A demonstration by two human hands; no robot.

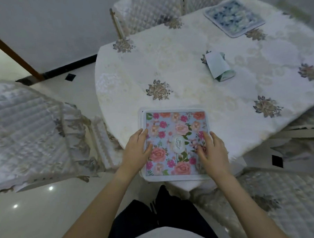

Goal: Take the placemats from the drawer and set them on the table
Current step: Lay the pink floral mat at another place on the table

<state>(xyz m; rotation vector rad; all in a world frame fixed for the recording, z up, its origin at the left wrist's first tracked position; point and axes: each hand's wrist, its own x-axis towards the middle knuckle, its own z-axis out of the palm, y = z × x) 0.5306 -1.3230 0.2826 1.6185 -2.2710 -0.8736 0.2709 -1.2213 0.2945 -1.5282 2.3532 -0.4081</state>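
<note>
Step in hand: laying the pink flowered placemat (pixel 173 145) flat at the near edge of the surface (pixel 196 84); it looks like the final squaring-up of this mat
Left hand (pixel 137 148): spread flat, fingers loosely open, palm down on the mat's left border; it presses and grips nothing
Right hand (pixel 211 149): also open and flat, fingers lightly curled, resting on the mat's right side near the oval emblem; nothing is clasped
Pink mat: lies flat on the white cloth, its near edge at or just over the rim of the surface; a thin white border shows on its left and far sides, which may be a second mat beneath, though I cannot tell
Folded paper (pixel 219 66): lies on the cloth towards the middle, well apart from both mats
Blue placemat (pixel 233 17): set flat at the far edge of the surface
Chairs: a covered chair (pixel 36 131) stands to the left, another (pixel 148 11) at the far side
Next move: probably lift both palms straight off without dragging the mat, then check whether more mats remain to place
</note>
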